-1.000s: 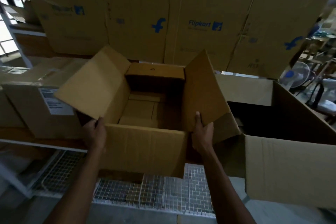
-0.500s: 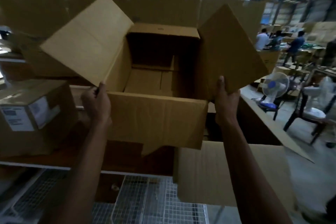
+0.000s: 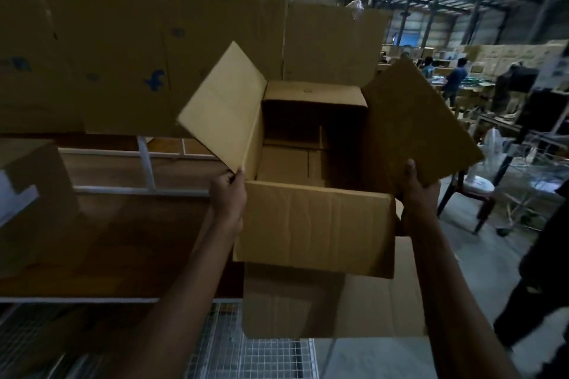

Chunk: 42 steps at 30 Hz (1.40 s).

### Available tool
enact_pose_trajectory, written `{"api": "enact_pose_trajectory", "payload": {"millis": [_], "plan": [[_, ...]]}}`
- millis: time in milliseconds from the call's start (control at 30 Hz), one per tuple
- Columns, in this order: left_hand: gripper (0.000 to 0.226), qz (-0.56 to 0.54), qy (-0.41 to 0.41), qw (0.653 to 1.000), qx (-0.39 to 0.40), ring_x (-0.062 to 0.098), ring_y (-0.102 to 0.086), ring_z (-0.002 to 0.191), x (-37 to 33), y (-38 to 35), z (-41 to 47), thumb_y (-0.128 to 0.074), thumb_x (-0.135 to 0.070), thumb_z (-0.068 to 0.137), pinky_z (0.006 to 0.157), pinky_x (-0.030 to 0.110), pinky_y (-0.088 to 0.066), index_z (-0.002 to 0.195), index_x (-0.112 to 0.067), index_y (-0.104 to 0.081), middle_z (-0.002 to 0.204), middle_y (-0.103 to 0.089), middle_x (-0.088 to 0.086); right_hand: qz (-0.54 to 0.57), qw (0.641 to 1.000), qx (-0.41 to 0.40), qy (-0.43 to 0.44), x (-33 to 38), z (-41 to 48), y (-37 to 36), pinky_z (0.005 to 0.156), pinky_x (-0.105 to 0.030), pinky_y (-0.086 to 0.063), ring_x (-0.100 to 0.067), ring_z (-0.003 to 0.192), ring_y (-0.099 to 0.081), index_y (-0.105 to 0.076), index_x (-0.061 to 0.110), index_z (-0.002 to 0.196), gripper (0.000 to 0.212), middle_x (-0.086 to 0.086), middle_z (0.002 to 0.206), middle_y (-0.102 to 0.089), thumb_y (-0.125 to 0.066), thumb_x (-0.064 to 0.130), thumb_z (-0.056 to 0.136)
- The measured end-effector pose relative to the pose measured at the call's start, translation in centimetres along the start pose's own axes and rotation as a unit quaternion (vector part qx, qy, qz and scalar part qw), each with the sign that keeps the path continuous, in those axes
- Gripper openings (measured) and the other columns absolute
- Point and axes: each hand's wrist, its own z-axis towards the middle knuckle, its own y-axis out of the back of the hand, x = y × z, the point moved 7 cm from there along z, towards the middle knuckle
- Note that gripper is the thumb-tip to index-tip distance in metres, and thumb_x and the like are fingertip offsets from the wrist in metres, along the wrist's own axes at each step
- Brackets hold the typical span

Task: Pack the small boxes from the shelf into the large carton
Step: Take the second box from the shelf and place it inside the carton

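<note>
Left hand (image 3: 228,194) and right hand (image 3: 420,191) each grasp a side of the open cardboard box (image 3: 314,224), raised between them. Lowering it level into the large carton (image 3: 332,308) beneath should stop the flaps snagging

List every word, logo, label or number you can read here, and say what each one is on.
"f": a lone blue letter-like logo on the tall brown cardboard sheet behind the shelf.
Other blue marks on those sheets: too blurred to read.
White label on the brown box at far left: no legible text.
Open brown cardboard box held in both hands: a faint round stamp, unreadable.
</note>
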Motion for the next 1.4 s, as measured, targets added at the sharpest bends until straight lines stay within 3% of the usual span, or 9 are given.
{"api": "enact_pose_trajectory", "payload": {"millis": [67,367,533,600,700,833,1000,1200,1400], "plan": [[0.049,-0.005,0.019,1.0,0.012,0.01,-0.028,0.049,1.7,-1.5,-0.3,-0.058,-0.029,0.103,0.052,0.028,-0.022,0.059,-0.018,-0.04,0.054,-0.032,-0.004,-0.008,1.0,0.006,0.013,-0.3,0.8,0.8,0.103,-0.056,-0.053,-0.021,0.122,-0.063,-0.047,0.039,0.126,0.041,0.007,0.127,-0.062,-0.071,0.041,0.093],[0.046,0.021,0.068,0.997,0.01,0.011,-0.031,0.051,6.5,-4.9,-1.0,-0.058,-0.029,0.103,0.053,0.028,-0.024,0.061,-0.018,-0.042,0.055,-0.035,-0.003,-0.019,0.999,0.027,0.002,-3.8,2.9,3.1,0.099,-0.053,-0.055,-0.027,0.124,-0.062,-0.049,0.033,0.13,0.035,0.001,0.131,-0.062,-0.065,0.034,0.1],[0.034,0.073,0.109,0.991,-0.009,0.018,-0.042,0.062,9.8,-6.5,-0.8,-0.061,-0.025,0.101,0.06,0.031,-0.029,0.073,-0.007,-0.058,0.061,-0.044,0.002,-0.055,0.996,0.055,-0.03,-8.2,5.4,4.8,0.099,-0.061,-0.054,-0.025,0.121,-0.065,-0.044,0.023,0.145,0.074,-0.003,0.133,-0.063,-0.072,0.06,0.087],[0.035,0.101,0.11,0.988,-0.023,0.019,-0.044,0.063,10.4,-7.0,-0.8,-0.062,-0.024,0.1,0.061,0.032,-0.03,0.07,-0.007,-0.057,0.06,-0.045,0.002,-0.08,0.994,0.065,-0.028,-9.0,5.4,5.0,0.1,-0.055,-0.055,-0.019,0.115,-0.066,-0.048,0.026,0.135,0.05,0.002,0.125,-0.065,-0.068,0.048,0.095],[0.026,0.12,0.097,0.987,-0.043,0.021,-0.054,0.072,10.2,-8.0,-0.9,-0.062,-0.018,0.1,0.066,0.032,-0.036,0.08,-0.001,-0.065,0.07,-0.059,0.008,-0.08,0.994,0.072,-0.031,-10.3,6.3,5.6,0.098,-0.044,-0.055,-0.009,0.112,-0.064,-0.046,0.026,0.136,0.039,0.008,0.122,-0.063,-0.062,0.034,0.101],[0.017,0.149,0.107,0.98,-0.076,0.028,-0.06,0.087,10.2,-8.1,-1.3,-0.057,-0.013,0.099,0.069,0.032,-0.041,0.102,0.002,-0.064,0.097,-0.065,0.014,-0.061,0.994,0.07,-0.053,-11.4,7.5,6.0,0.091,-0.036,-0.056,-0.02,0.12,-0.063,-0.047,0.023,0.14,0.047,0.002,0.126,-0.063,-0.066,0.036,0.099],[0.018,0.202,0.043,0.975,-0.083,0.023,-0.06,0.074,9.3,-7.5,-3.4,-0.061,-0.011,0.098,0.053,0.026,-0.035,0.094,0.004,-0.068,0.083,-0.065,0.01,-0.043,0.993,0.057,-0.093,-12.5,7.6,7.6,0.097,-0.044,-0.054,-0.023,0.121,-0.06,-0.037,0.018,0.149,0.062,-0.001,0.13,-0.059,-0.066,0.037,0.098],[0.02,0.267,-0.011,0.959,-0.089,0.024,-0.063,0.077,8.5,-6.0,-4.3,-0.062,-0.021,0.099,0.066,0.033,-0.044,0.096,-0.003,-0.07,0.086,-0.069,0.01,-0.067,0.99,0.059,-0.111,-11.8,7.4,8.1,0.08,-0.037,-0.053,-0.017,0.105,-0.061,-0.036,0.02,0.145,0.055,0.003,0.121,-0.058,-0.064,0.032,0.1],[0.024,0.294,-0.001,0.951,-0.097,0.029,-0.063,0.075,7.6,-5.4,-4.4,-0.064,-0.02,0.098,0.054,0.03,-0.032,0.093,0.003,-0.068,0.079,-0.064,0.011,-0.124,0.985,0.052,-0.104,-11.6,6.9,7.9,0.094,-0.044,-0.054,-0.022,0.11,-0.06,-0.043,0.025,0.129,0.038,0.007,0.109,-0.058,-0.065,0.034,0.099]]}}
